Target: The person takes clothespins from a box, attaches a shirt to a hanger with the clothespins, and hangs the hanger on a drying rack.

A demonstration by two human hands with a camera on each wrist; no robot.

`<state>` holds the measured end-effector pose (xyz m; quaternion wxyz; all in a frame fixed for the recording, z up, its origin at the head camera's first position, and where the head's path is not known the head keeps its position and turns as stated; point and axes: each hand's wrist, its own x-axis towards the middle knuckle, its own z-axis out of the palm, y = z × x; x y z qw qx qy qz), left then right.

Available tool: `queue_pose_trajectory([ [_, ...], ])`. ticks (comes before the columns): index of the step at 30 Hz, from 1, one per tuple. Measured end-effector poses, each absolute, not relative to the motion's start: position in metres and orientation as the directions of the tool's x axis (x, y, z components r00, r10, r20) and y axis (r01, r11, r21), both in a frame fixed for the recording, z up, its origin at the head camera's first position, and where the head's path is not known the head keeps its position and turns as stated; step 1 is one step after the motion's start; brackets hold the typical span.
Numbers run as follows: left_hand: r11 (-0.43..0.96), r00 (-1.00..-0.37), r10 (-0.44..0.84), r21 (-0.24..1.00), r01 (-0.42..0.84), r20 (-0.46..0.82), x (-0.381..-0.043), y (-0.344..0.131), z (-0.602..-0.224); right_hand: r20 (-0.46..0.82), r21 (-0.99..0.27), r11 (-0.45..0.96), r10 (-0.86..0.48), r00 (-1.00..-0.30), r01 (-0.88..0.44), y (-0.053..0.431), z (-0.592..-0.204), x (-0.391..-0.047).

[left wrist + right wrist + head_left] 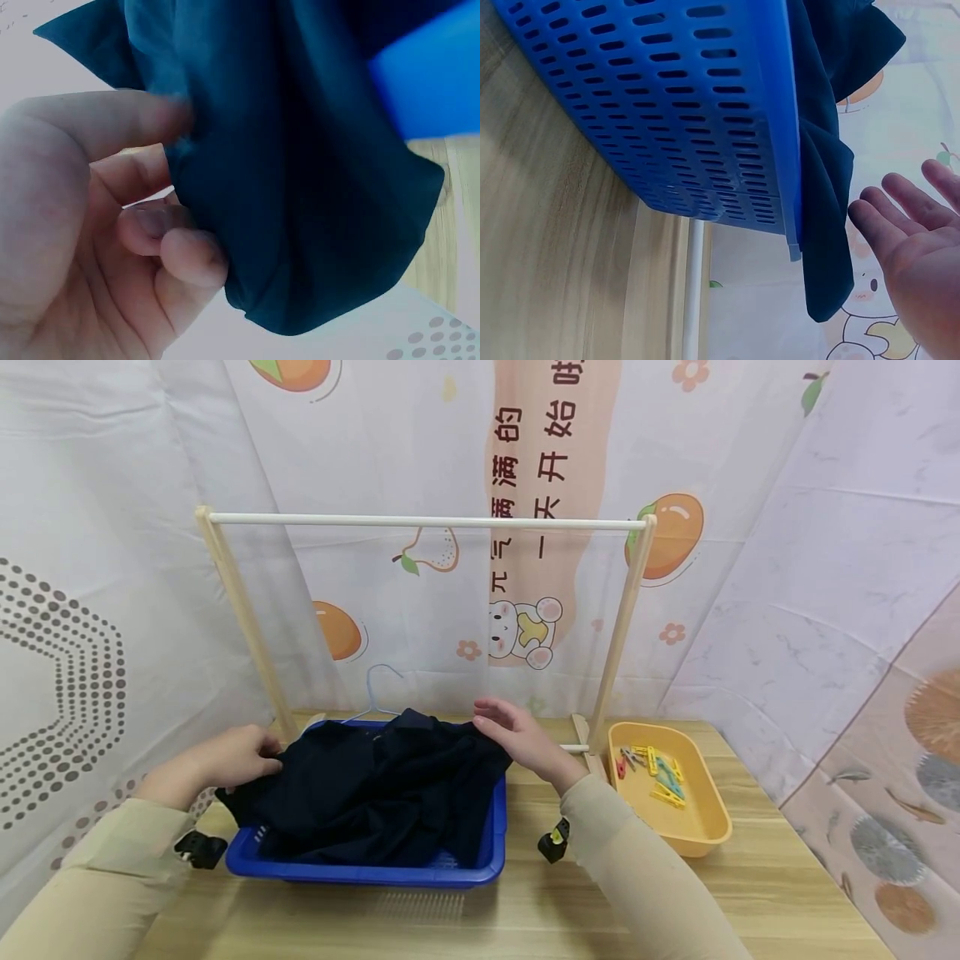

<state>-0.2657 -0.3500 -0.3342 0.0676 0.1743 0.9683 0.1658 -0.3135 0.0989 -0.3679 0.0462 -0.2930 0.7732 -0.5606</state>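
Observation:
A dark navy garment (382, 777) lies heaped in a blue basket (367, 872), its edges draped over the rim. At the basket's left, my left hand (243, 756) pinches the garment's overhanging edge; up close in the left wrist view, the left hand's thumb and curled fingers meet the cloth (247, 195). My right hand (521, 739) is at the garment's right end, fingers extended. From the right wrist, that hand (922, 240) appears with straight fingers beside the hanging cloth (826, 217), holding nothing. A light blue hanger (372, 689) sticks up behind the garment.
Behind the basket stands a wooden rack with a white top rail (427, 522) and a lower rail (576, 747). To the right, a yellow tray (705, 827) holds several clothespins (667, 781). All stand on a wooden table (570, 910) before patterned curtains.

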Motion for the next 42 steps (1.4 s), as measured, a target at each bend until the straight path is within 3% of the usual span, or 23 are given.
queue_pose_trajectory([
  [4,0.873,-0.924,0.381,0.347,0.344,-0.043,-0.262,-0.35,-0.332,0.26,-0.888,0.209,-0.505,-0.823,-0.409,0.099,-0.367,-0.313],
  [11,0.857,-0.865,0.455,0.159,0.489,0.211,-0.262,-0.353,-0.331,0.269,-0.873,0.23,-0.507,-0.819,-0.43,0.102,-0.363,-0.309],
  [14,0.855,-0.85,0.453,0.138,0.5,0.269,-0.262,-0.355,-0.33,0.282,-0.865,0.231,-0.508,-0.814,-0.444,0.104,-0.361,-0.308],
  [42,0.887,-0.82,0.384,0.077,0.455,0.424,-0.247,-0.347,-0.313,0.366,-0.816,0.209,-0.535,-0.762,-0.539,0.126,-0.334,-0.301],
])
